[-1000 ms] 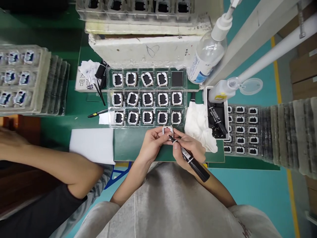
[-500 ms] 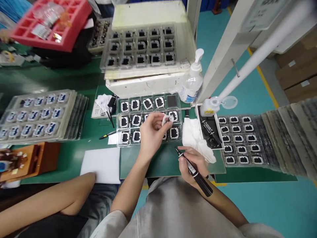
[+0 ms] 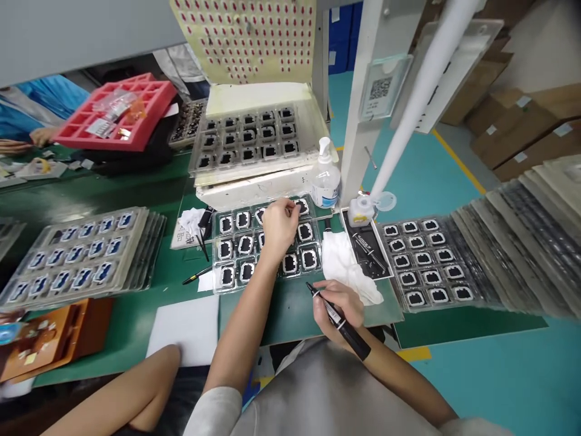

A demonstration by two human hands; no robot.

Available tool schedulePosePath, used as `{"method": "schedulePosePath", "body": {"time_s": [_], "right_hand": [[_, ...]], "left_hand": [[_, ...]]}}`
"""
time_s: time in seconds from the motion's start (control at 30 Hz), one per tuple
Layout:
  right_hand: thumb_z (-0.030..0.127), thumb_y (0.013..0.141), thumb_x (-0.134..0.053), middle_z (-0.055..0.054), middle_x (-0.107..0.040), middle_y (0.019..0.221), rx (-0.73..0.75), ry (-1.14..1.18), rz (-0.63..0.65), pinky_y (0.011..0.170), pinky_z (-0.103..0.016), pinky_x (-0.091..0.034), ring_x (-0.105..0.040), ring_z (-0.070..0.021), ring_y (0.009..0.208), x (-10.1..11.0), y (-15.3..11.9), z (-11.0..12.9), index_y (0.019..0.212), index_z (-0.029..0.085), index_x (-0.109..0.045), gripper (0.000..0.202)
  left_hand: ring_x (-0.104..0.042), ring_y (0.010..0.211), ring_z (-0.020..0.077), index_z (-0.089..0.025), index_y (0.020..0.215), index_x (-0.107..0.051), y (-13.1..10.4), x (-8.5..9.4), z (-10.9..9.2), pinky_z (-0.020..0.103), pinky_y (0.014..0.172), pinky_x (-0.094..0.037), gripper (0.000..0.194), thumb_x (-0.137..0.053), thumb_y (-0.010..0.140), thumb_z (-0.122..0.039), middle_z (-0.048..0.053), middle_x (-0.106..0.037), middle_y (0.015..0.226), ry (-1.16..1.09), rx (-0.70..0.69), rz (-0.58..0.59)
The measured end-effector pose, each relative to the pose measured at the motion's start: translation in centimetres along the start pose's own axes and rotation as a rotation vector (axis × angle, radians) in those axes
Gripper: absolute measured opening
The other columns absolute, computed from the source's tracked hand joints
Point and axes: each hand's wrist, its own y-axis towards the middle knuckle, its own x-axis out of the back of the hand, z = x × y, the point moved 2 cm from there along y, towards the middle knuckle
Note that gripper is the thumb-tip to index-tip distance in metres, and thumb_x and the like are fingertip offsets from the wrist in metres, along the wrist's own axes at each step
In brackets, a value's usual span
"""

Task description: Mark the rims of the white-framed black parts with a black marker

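Observation:
A clear plastic tray (image 3: 265, 281) lies in front of me, its cells holding white ring-shaped parts with black centres. My left hand (image 3: 281, 227) reaches over it, thumb and fingertips pinched at the left edge of a white ring-shaped part (image 3: 303, 207) in the far right cell. Fingers and palm cover some of the middle cells. In my right hand (image 3: 338, 309), near the table's front edge, is a black marker pen (image 3: 347, 333), its dark tip pointing up and left, apart from the tray.
White cloth (image 3: 340, 260) and a box of tools (image 3: 370, 251) lie right of the tray. Behind stand a pump bottle (image 3: 325, 178) and another filled tray (image 3: 247, 136). Stacked trays (image 3: 77, 251) are at left, more (image 3: 422, 260) at right. A neighbour's arm (image 3: 131, 393) rests at lower left.
My left hand has carried the white ring-shaped part from above the tray to the far right cell, which was bare before. The right hand still holds the marker pen. The view has tilted up.

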Motion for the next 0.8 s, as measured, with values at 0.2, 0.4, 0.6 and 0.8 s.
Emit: {"method": "schedulePosePath", "body": {"time_s": [0.2, 0.4, 0.6, 0.8], "right_hand": [[0.003, 0.105, -0.065, -0.001, -0.063, 0.084, -0.006, -0.013, -0.011, 0.081, -0.042, -0.072, -0.070, -0.0221, 0.077, 0.4, -0.1, 0.1, 0.120, 0.018, -0.062, 0.021], [-0.001, 0.103, -0.064, 0.000, -0.062, 0.084, 0.004, 0.046, 0.008, 0.082, -0.042, -0.072, -0.066, -0.0197, 0.071, 0.4, 0.1, 0.2, 0.122, 0.017, -0.062, 0.026], [0.000, 0.103, -0.064, 0.000, -0.062, 0.083, 0.032, 0.032, -0.018, 0.078, -0.040, -0.071, -0.066, -0.0201, 0.070, 0.1, 0.0, -0.1, 0.121, 0.017, -0.062, 0.025], [-0.004, 0.100, -0.063, -0.003, -0.065, 0.087, 0.044, -0.008, -0.070, 0.073, -0.040, -0.071, -0.069, -0.0221, 0.072, 2.0, 1.0, 1.8, 0.122, 0.016, -0.064, 0.029]], "left_hand": [[-0.063, 0.080, 0.0173, -0.019, 0.104, -0.075, -9.9, 4.3, 0.9, 0.031, 0.077, -0.047, 0.014, -0.072, 0.108, -0.032, 0.003, -0.073, 0.093, -0.031, -0.188, -0.012], [-0.068, 0.113, 0.0271, -0.022, 0.126, -0.071, -19.5, 6.2, 4.4, 0.040, 0.097, -0.056, 0.018, -0.062, 0.111, -0.019, 0.009, -0.072, 0.122, 0.267, -0.274, 0.046], [-0.071, 0.107, 0.0276, -0.021, 0.128, -0.066, -19.2, 7.0, 7.3, 0.041, 0.091, -0.059, 0.016, -0.061, 0.112, -0.018, 0.009, -0.072, 0.117, 0.406, -0.323, 0.004], [-0.074, 0.100, 0.0242, -0.021, 0.123, -0.062, -18.3, 7.8, 7.6, 0.036, 0.090, -0.059, 0.013, -0.062, 0.111, -0.015, 0.009, -0.074, 0.116, 0.466, -0.516, -0.019]]}}
